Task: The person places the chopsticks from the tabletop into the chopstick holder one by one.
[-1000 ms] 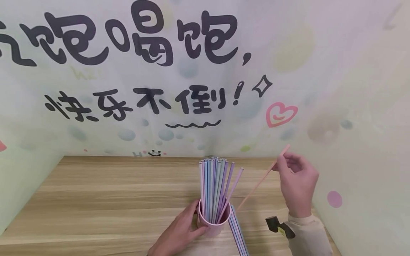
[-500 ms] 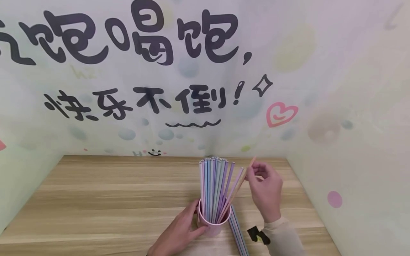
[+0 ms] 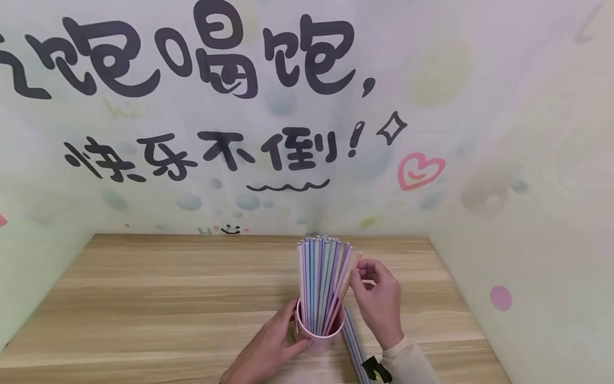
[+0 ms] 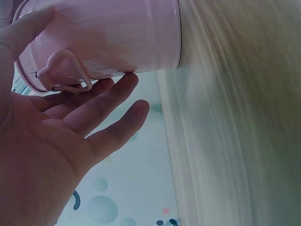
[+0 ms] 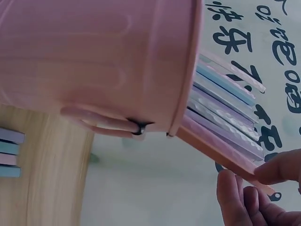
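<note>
A pink metal pail (image 3: 317, 348) with small looped handles stands on the table, filled with pastel pencils (image 3: 317, 288). My left hand (image 3: 266, 344) holds it from the left, its thumb (image 4: 28, 30) on the wall and the fingers along the far side. On the right, my right hand (image 3: 379, 296) pinches an orange pencil (image 5: 221, 161) near its upper end between thumb and fingertips. That pencil leans right against the others, its lower part inside the pail.
Several loose pencils (image 3: 354, 344) lie in a row on the wooden table (image 3: 168, 298), just right of the pail and partly behind the right wrist. A printed backdrop (image 3: 297, 208) rises at the table's back edge, with side walls left and right.
My right hand has moved left and down, bringing the orange pencil from the right into the pail. The lilac pencil beside it now leans less. The left hand stays put.
</note>
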`<state>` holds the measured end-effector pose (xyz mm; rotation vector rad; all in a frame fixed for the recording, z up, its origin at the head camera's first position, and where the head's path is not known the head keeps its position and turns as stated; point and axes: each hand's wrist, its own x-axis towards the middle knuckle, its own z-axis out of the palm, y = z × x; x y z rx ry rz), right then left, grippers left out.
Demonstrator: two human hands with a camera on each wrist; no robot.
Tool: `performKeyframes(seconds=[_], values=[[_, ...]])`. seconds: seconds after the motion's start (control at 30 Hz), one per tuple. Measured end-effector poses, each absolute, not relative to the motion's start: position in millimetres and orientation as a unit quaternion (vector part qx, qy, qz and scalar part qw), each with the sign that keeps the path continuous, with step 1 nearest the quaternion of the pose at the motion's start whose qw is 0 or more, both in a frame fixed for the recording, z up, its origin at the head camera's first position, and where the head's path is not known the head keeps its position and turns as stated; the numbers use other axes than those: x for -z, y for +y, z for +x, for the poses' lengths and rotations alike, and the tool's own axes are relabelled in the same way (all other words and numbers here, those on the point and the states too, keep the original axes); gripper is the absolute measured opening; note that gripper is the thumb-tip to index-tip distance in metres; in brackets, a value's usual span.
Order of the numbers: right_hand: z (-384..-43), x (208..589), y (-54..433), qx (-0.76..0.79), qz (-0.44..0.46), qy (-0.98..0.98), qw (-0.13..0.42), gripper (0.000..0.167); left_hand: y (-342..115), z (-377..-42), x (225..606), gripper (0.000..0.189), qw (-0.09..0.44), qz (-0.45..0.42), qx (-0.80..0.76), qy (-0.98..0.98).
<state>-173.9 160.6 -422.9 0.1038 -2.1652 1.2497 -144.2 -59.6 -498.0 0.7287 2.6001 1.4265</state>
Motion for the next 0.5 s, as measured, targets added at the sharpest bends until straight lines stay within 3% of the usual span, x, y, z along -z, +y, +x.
performKeyframes(seconds=[0.23, 0.5], values=[[-171, 432, 168, -0.483, 0.003, -0.831, 0.275, 0.014, -60, -144, 499, 0.074, 0.033, 0.242, -0.461, 0.853], [-164, 459, 184, -0.456, -0.023, -0.874, 0.168, 0.011, -60, -143, 500, 0.073, 0.027, 0.243, -0.461, 0.853]])
